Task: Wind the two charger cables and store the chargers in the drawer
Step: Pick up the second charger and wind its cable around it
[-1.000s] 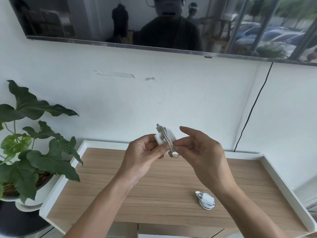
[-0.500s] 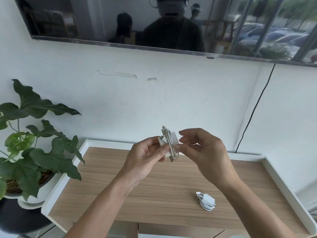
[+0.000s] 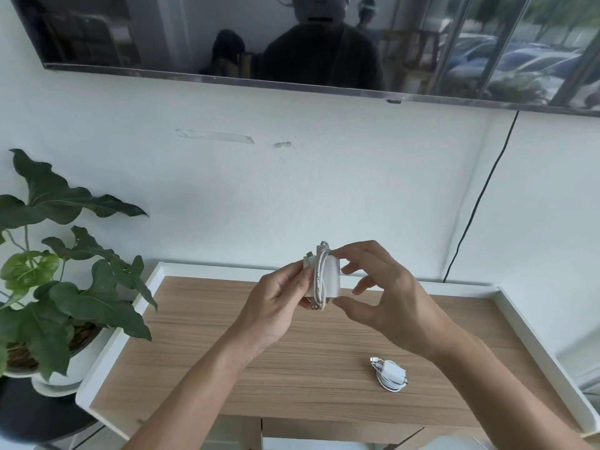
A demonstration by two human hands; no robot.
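The left hand (image 3: 276, 306) is gripping a white charger (image 3: 324, 277) with its cable wound round it, above the counter's (image 3: 201, 332) back edge. The right hand (image 3: 386, 297) is pinching the charger's right side, other fingers spread. A second wound charger (image 3: 391, 375) is lying near the front right, bare wood around it.

text: none legible | labels: none | brands: none | numbers: none

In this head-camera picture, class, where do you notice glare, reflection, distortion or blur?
Head view: the dark wall screen mirrors the room and bright windows; the wide lens bows the screen's lower edge and splays the table's white rim; lighting is soft, with faint shadows; the hands' fingertips look slightly blurred.
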